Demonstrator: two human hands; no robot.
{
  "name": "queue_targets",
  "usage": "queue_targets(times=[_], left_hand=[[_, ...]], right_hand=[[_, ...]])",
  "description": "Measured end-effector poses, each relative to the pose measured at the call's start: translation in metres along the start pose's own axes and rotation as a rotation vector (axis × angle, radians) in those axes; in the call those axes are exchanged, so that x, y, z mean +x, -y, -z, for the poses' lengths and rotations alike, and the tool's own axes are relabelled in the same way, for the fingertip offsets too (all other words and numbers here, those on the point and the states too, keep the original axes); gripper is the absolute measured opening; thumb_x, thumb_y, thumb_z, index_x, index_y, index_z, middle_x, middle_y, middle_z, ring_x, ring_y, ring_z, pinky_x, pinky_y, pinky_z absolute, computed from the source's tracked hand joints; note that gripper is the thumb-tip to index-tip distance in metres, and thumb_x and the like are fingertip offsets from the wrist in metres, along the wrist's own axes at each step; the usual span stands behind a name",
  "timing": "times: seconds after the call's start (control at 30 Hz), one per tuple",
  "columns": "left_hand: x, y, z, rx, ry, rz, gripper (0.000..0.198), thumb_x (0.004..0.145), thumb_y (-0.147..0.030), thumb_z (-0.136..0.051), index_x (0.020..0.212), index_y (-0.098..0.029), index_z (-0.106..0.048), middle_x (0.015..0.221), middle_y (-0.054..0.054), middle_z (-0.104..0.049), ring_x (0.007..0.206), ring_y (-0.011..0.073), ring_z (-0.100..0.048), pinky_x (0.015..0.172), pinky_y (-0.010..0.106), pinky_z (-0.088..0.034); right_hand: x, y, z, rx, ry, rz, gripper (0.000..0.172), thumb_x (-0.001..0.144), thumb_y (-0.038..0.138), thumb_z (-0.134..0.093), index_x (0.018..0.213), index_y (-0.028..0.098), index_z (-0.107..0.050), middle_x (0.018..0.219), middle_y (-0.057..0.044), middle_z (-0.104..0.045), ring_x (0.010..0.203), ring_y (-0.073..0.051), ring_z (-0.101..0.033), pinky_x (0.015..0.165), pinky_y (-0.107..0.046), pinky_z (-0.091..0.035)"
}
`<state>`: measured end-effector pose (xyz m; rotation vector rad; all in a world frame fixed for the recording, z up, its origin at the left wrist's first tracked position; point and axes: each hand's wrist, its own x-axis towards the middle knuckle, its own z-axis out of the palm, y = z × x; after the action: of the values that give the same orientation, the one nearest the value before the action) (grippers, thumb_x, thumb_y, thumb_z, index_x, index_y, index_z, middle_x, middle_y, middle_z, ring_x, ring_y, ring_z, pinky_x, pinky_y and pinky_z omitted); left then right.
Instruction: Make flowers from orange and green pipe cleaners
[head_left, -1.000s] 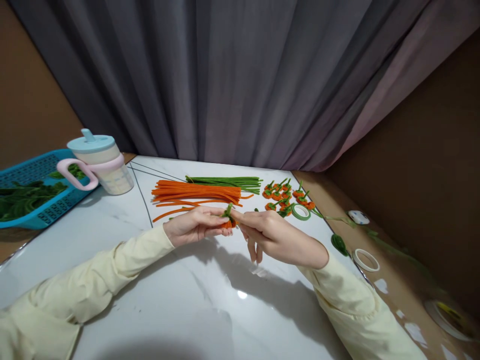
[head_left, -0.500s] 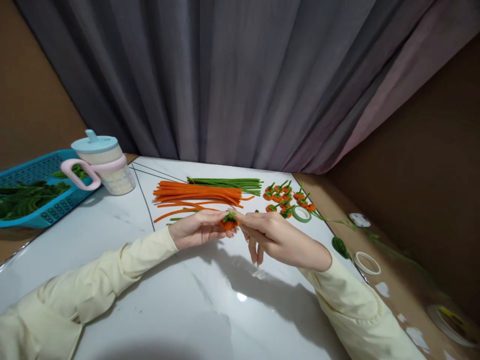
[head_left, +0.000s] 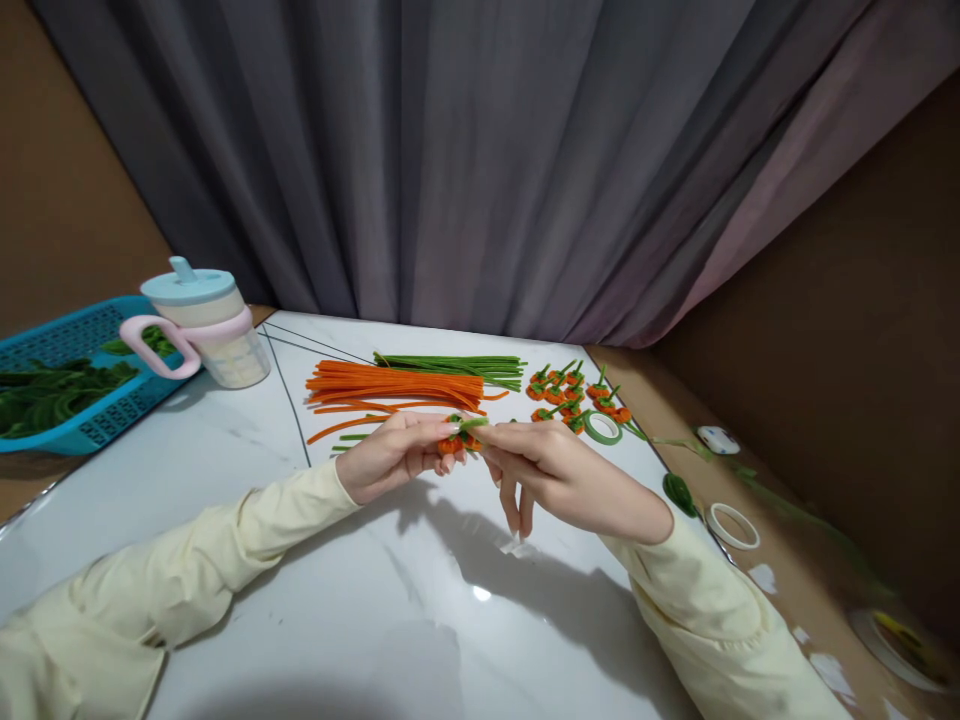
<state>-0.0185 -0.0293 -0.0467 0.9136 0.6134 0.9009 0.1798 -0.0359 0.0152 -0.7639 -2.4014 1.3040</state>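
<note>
My left hand (head_left: 386, 456) holds a small orange pipe-cleaner fruit (head_left: 452, 446) with a green top between thumb and fingers, above the middle of the table. My right hand (head_left: 574, 480) meets it from the other side, thumb and forefinger pinched on the green pipe-cleaner piece (head_left: 473, 424) at its top. The other right fingers hang loosely down. Behind my hands lie a bundle of orange pipe cleaners (head_left: 397, 384) and a bundle of green pipe cleaners (head_left: 450, 366). Several finished-looking orange fruits (head_left: 559, 385) with green stems stand to the right.
A green tape roll (head_left: 602, 428) lies beside the fruits. At left stand a cup (head_left: 232, 350) with a pink handle and a blue basket (head_left: 82, 430) of green pieces. Past the table's right edge are a white ring (head_left: 733, 526) and paper scraps. A grey curtain (head_left: 465, 180) hangs behind.
The fruit has turned slightly in my fingers, and its green piece now points right, toward my right fingertips. My right hand has shifted slightly to the right.
</note>
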Motion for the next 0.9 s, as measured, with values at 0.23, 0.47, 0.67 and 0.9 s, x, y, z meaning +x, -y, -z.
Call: queue_targets(times=[0.23, 0.47, 0.67, 0.9], left_hand=[[-0.002, 0.0, -0.004, 0.176, 0.036, -0.083, 0.03, 0.079, -0.027, -0.066, 0.103, -0.009, -0.061, 0.066, 0.003, -0.065, 0.052, 0.0119, -0.062, 0.052, 0.022, -0.051], [-0.004, 0.001, -0.003, 0.14, 0.077, -0.081, 0.028, 0.081, -0.028, -0.064, 0.1, -0.012, -0.054, 0.072, 0.006, -0.068, 0.056, 0.0135, -0.065, 0.055, 0.021, -0.051], [-0.001, 0.007, 0.006, -0.084, 0.216, 0.159, 0.024, 0.081, -0.024, -0.064, 0.096, -0.013, -0.048, 0.066, 0.008, -0.067, 0.043, 0.0084, -0.057, 0.04, 0.013, -0.043], [0.0, 0.022, 0.008, -0.067, 0.346, 0.343, 0.022, 0.08, -0.022, -0.064, 0.094, -0.013, -0.05, 0.071, 0.01, -0.069, 0.048, 0.0123, -0.062, 0.04, 0.015, -0.047]], right_hand=[[-0.009, 0.008, 0.001, 0.322, -0.025, -0.259, 0.042, 0.093, 0.025, -0.041, 0.135, 0.025, -0.035, 0.078, 0.001, -0.052, 0.042, -0.007, -0.058, 0.037, -0.017, -0.049], [-0.035, -0.015, -0.011, 0.302, -0.194, -0.328, 0.047, 0.093, 0.035, -0.041, 0.136, 0.026, -0.024, 0.087, -0.002, -0.055, 0.049, -0.012, -0.061, 0.04, -0.024, -0.051], [-0.043, -0.092, -0.041, -0.694, -0.282, -0.181, 0.019, 0.094, 0.018, -0.032, 0.1, 0.017, -0.051, 0.082, -0.007, -0.06, 0.071, -0.018, -0.059, 0.061, -0.028, -0.047], [-0.039, -0.096, -0.041, -0.719, -0.363, 0.154, 0.018, 0.094, 0.017, -0.038, 0.106, 0.015, -0.052, 0.092, -0.011, -0.06, 0.087, -0.021, -0.055, 0.076, -0.036, -0.047]])
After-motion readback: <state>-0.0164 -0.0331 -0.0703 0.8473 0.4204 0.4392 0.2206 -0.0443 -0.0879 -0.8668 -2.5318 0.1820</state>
